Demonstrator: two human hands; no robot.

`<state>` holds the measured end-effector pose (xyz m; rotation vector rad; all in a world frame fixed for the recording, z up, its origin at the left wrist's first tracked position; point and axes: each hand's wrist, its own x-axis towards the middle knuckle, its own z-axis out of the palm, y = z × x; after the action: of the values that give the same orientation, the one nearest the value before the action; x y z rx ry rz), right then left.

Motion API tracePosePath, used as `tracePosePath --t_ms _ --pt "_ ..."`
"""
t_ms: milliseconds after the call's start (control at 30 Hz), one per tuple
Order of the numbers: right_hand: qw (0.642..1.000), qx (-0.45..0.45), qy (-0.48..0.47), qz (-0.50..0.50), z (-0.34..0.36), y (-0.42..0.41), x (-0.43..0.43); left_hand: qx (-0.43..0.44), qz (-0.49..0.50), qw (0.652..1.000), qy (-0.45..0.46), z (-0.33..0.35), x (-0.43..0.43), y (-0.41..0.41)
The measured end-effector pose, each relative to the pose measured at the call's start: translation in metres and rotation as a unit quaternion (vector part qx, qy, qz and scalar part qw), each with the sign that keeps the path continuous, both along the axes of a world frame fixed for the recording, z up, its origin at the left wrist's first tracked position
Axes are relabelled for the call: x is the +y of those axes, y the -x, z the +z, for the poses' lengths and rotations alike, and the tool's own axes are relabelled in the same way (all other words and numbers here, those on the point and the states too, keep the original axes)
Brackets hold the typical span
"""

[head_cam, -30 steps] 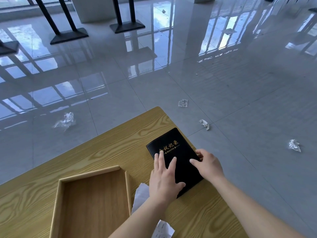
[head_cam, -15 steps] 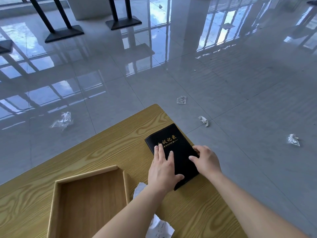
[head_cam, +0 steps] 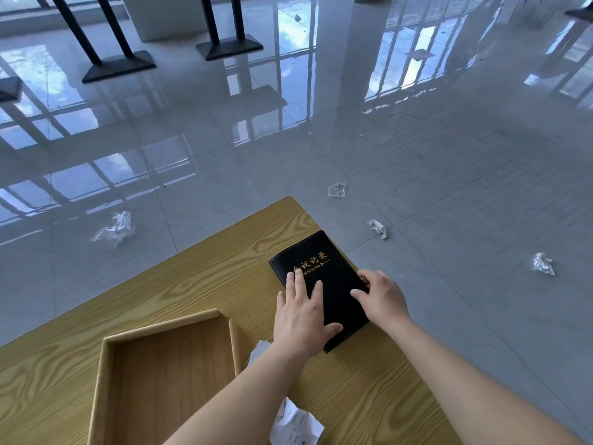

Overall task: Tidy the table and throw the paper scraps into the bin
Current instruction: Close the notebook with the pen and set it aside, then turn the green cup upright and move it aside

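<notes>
A black notebook (head_cam: 324, 268) with gold lettering lies near the right edge of the wooden table (head_cam: 199, 271). My left hand (head_cam: 301, 319) rests flat on its cover with fingers spread. My right hand (head_cam: 382, 298) lies on the notebook's right edge, fingers curled over it. A white paper scrap (head_cam: 296, 425) lies on the table under my left forearm, partly hidden. Several crumpled scraps lie on the floor: a large scrap on the left (head_cam: 114, 228), a second scrap beyond the table's corner (head_cam: 337, 190), and a third one to its right (head_cam: 378, 227). No bin is in view.
An empty wooden tray (head_cam: 167, 326) sits on the table to the left of my hands. Another crumpled scrap (head_cam: 543, 263) lies on the glossy tiled floor at far right. Black stand bases (head_cam: 118, 65) are at the back.
Both hands stay on the notebook in nearly the same pose. The view has shifted slightly; the notebook has barely moved.
</notes>
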<state>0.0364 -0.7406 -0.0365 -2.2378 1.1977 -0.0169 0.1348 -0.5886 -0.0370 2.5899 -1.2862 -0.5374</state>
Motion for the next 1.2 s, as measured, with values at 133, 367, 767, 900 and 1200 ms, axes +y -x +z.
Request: tracePosePath --t_ms 133,367,767,900,1200 --pt "1.0 0.01 -0.002 0.009 0.007 0.002 0.0 0.019 0.028 0.999 0.026 0.011 0.007 -0.005" --pt "0.998 -0.032 0.058 0.007 0.026 0.013 0.017 -0.041 0.037 0.998 0.043 0.036 0.05 -0.011" --pt "0.985 -0.116 0.06 0.116 0.071 0.001 0.116 -0.103 0.102 0.989 0.042 0.067 0.171 -0.006" --pt "0.982 -0.098 0.037 0.157 0.071 0.0 0.161 -0.091 0.152 0.983 0.037 0.07 0.222 0.004" --pt "0.974 -0.061 0.007 0.218 0.065 -0.011 0.259 -0.072 0.247 0.966 0.008 0.066 0.36 0.025"
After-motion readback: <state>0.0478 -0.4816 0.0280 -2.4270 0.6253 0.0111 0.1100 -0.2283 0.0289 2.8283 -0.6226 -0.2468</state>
